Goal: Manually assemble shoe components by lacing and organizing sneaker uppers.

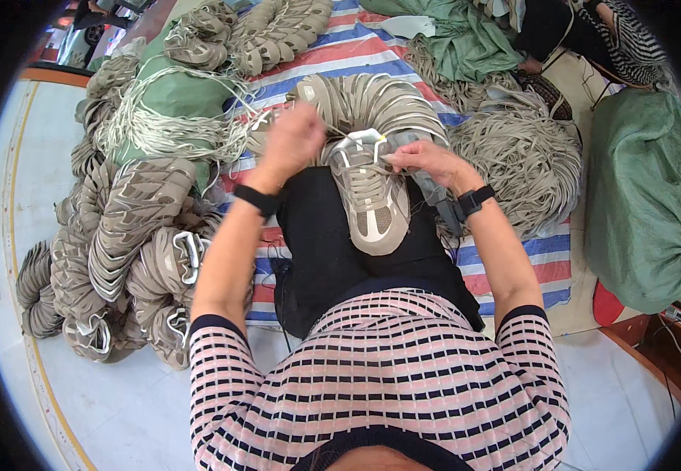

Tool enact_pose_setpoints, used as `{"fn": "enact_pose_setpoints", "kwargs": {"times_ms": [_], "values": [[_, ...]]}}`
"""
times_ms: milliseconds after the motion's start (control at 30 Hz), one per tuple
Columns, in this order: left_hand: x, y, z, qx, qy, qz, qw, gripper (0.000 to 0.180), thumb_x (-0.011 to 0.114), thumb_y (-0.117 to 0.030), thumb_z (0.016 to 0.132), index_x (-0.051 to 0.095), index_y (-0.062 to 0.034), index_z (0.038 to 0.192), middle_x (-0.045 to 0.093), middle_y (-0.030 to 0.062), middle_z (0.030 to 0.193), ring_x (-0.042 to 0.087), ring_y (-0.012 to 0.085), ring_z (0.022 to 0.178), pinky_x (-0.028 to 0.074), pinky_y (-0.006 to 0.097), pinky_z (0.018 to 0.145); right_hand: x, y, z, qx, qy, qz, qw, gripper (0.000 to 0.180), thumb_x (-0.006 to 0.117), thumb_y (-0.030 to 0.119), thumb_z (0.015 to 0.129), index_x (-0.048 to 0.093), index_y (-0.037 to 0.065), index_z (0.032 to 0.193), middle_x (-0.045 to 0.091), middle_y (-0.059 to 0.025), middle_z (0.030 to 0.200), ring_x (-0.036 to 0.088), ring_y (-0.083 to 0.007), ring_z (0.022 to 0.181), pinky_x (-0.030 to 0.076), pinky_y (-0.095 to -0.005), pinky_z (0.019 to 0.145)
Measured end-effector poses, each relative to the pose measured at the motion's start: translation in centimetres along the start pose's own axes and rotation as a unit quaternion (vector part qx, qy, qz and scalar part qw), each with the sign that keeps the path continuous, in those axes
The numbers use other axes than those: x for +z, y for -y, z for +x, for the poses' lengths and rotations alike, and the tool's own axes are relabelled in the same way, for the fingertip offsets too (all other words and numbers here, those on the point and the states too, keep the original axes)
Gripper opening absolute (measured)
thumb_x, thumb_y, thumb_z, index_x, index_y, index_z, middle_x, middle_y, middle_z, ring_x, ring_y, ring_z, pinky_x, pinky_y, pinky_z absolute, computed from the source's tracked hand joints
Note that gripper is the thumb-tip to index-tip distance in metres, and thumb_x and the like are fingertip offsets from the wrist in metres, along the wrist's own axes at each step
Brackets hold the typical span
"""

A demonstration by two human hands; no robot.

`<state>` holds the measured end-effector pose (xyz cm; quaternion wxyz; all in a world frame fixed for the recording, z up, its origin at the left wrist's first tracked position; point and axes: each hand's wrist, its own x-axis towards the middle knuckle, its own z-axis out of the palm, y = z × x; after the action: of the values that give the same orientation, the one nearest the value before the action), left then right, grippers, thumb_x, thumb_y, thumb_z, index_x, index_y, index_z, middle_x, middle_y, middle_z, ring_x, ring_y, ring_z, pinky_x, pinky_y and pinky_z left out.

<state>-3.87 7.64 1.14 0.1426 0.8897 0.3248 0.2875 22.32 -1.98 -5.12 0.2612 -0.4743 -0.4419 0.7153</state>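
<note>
A beige and white shoe upper (370,206) rests on my lap, toe toward me, with a beige shoelace (366,179) threaded across its front. My right hand (433,163) pinches the lace by the top eyelets, at the upper's right side. Raised to the left of the collar, my left hand (295,140) is closed and slightly blurred. Whatever its fingers hold cannot be made out. Beyond the shoe, a curved row of nested shoe uppers (387,102) lies close to both hands.
Stacked uppers (140,212) lie at the left, near white laces (160,122) over a green sack. To the right are a heap of beige laces (521,165) and a large green sack (642,196). Striped sheeting (340,51) covers the floor. Another person (631,47) sits at the far right.
</note>
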Motion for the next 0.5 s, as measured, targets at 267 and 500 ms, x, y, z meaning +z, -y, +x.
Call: {"fn": "enact_pose_setpoints", "kwargs": {"times_ms": [267,500], "values": [[-15.4,9.8,-6.7,-0.245,-0.156,0.18,0.94,0.005,0.06,-0.006,0.078,0.056,-0.0026,0.078,0.054,0.0056,0.067,0.05,0.017,0.06,0.041,0.028,0.056,2.1,1.2,-1.4,-0.066,-0.019,0.055,0.996,0.02,0.063,0.025,0.084,0.067,0.007,0.092,0.062,0.0047,0.086,0.05,-0.0037,0.08,0.037,-0.0204,0.074],[-13.0,3.7,-5.1,-0.338,-0.237,-0.413,0.812,0.009,0.056,-0.012,0.086,0.057,-0.0032,0.089,0.063,0.0104,0.099,0.059,0.0173,0.089,0.045,0.029,0.081,6.4,4.0,0.2,-0.21,-0.086,-0.203,0.952,0.016,0.061,0.021,0.083,0.069,0.01,0.091,0.064,-0.0061,0.078,0.057,-0.0125,0.067,0.045,-0.0298,0.062]]}}
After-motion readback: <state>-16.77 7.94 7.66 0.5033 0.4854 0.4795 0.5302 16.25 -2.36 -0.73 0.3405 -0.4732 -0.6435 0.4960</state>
